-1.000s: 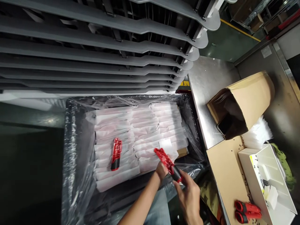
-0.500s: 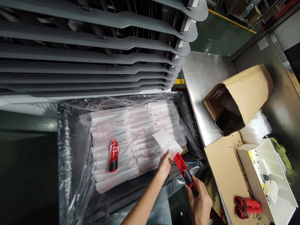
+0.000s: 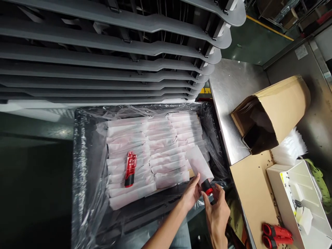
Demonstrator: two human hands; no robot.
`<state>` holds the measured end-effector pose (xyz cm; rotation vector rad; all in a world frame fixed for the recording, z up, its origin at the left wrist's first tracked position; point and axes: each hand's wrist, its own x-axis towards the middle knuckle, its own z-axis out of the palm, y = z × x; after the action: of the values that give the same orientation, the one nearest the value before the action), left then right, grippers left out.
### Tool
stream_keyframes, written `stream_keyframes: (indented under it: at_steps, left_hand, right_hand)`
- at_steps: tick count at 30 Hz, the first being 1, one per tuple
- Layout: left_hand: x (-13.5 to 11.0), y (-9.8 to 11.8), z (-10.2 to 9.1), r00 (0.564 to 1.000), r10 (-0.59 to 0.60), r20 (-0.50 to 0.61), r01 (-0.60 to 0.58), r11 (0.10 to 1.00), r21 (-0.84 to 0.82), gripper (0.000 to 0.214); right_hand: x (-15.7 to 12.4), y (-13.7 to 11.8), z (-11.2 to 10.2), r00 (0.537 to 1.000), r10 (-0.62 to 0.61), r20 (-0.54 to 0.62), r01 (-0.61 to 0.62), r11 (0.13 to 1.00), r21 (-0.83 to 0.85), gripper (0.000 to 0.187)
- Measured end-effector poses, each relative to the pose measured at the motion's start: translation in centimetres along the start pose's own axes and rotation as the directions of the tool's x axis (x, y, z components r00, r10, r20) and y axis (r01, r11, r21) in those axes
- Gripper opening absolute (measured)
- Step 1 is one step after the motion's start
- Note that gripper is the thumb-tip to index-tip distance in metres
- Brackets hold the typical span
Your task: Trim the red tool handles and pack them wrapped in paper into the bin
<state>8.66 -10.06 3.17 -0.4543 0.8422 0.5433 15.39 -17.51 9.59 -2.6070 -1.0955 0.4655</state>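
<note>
My left hand (image 3: 192, 192) pinches the lower edge of a white bag (image 3: 199, 162), a thin sleeve. Inside the bag is most of a red and black plastic housing (image 3: 206, 187); only its black collar and red end ring stick out. My right hand (image 3: 217, 207) is closed at that ring, thumb and fingertips on it. Below and beyond my hands, rows of white-wrapped pieces (image 3: 129, 169) fill a bin lined with clear plastic film (image 3: 89, 207). An unwrapped red and black housing (image 3: 130, 169) lies on top of the left row.
Grey stacked racks (image 3: 103, 57) stand behind the bin. On the metal bench (image 3: 223, 114) to the right are an opened carton (image 3: 282, 107), a stack of white bags (image 3: 289, 147), a white tray (image 3: 313, 204) and more red housings (image 3: 277, 235) on cardboard.
The housing has slid into the white bag, leaving only its end out. My right hand has come closer to my left. The view has shifted slightly.
</note>
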Motion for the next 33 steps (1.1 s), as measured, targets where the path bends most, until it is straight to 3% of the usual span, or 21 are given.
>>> stream_keyframes:
  at_steps: [6, 9, 14, 17, 20, 22, 24, 26, 29, 31, 33]
  left_hand:
    - [-1.0, 0.2, 0.2, 0.996, -0.087, 0.018, 0.088, 0.995, -0.041, 0.021]
    - [-1.2, 0.4, 0.2, 0.993, -0.115, 0.021, 0.117, 0.991, -0.065, 0.019]
    - [-2.3, 0.6, -0.1, 0.985, -0.159, 0.059, 0.163, 0.985, -0.058, 0.023]
    - [-3.0, 1.0, -0.3, 0.965, -0.233, 0.119, 0.24, 0.97, -0.04, 0.042]
    - [-2.6, 1.3, -0.8, 0.944, -0.291, 0.156, 0.298, 0.954, -0.022, 0.058]
    - [-1.6, 1.3, -1.1, 0.948, -0.284, 0.144, 0.288, 0.958, -0.007, 0.051]
    - [-0.5, 1.2, -1.5, 0.967, -0.23, 0.111, 0.231, 0.973, -0.003, 0.035]
    - [0.5, 1.0, -1.9, 0.988, -0.136, 0.072, 0.137, 0.991, -0.009, 0.023]
    - [1.5, 0.9, -2.6, 1.0, 0.016, 0.019, -0.016, 1.0, 0.014, 0.023]
    - [2.0, 0.9, -3.2, 0.997, 0.072, -0.012, -0.071, 0.995, 0.067, 0.026]
    - [2.4, 0.7, -4.1, 0.995, 0.084, -0.052, -0.077, 0.988, 0.133, 0.03]
  right_hand:
    - [2.2, -1.6, -2.2, 0.997, -0.029, 0.068, 0.027, 0.999, 0.03, 0.057]
    - [3.9, -1.8, -2.9, 0.99, -0.04, 0.133, 0.045, 0.998, -0.035, 0.052]
    - [5.5, -1.9, -2.5, 0.959, -0.172, 0.225, 0.199, 0.975, -0.102, 0.039]
    - [5.4, -2.4, -3.1, 0.921, -0.31, 0.234, 0.33, 0.943, -0.047, 0.033]
    - [5.1, -2.9, -4.6, 0.842, -0.423, 0.334, 0.406, 0.906, 0.123, 0.031]
    - [4.9, -2.7, -5.3, 0.818, -0.413, 0.401, 0.33, 0.907, 0.261, 0.028]
    - [4.8, -2.0, -5.1, 0.85, -0.305, 0.429, 0.123, 0.908, 0.401, 0.027]
    - [4.7, -0.9, -3.6, 0.888, -0.114, 0.446, -0.156, 0.836, 0.526, 0.047]
    - [4.8, 0.7, 0.7, 0.848, 0.13, 0.514, -0.46, 0.663, 0.59, 0.079]
    - [5.6, 1.6, 3.7, 0.829, 0.205, 0.52, -0.52, 0.626, 0.581, 0.084]
    - [7.0, 2.7, 5.7, 0.843, 0.241, 0.481, -0.511, 0.64, 0.574, 0.085]
